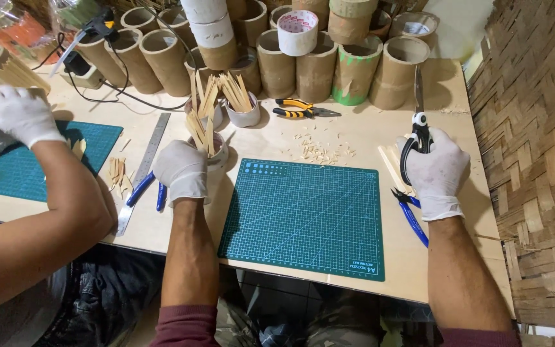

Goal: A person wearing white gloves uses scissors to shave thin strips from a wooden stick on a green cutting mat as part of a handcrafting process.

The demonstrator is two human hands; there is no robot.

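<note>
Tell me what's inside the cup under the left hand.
Flat, pale wooden sticks stand upright in the cup, fanning above its rim. The gloved left hand wraps the cup's front, so its wall and the sticks' lower ends are hidden. The right hand holds scissors.

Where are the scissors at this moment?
The scissors are in the right hand, blades pointing up, at the right side of the table, just right of the green cutting mat and above the blue-handled pliers.

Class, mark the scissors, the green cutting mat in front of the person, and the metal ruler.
scissors (pixel 417 132): head view, on the pivot above the black handles.
green cutting mat (pixel 306 215): head view, on its bare middle.
metal ruler (pixel 149 151): head view, on its upper half.
</note>
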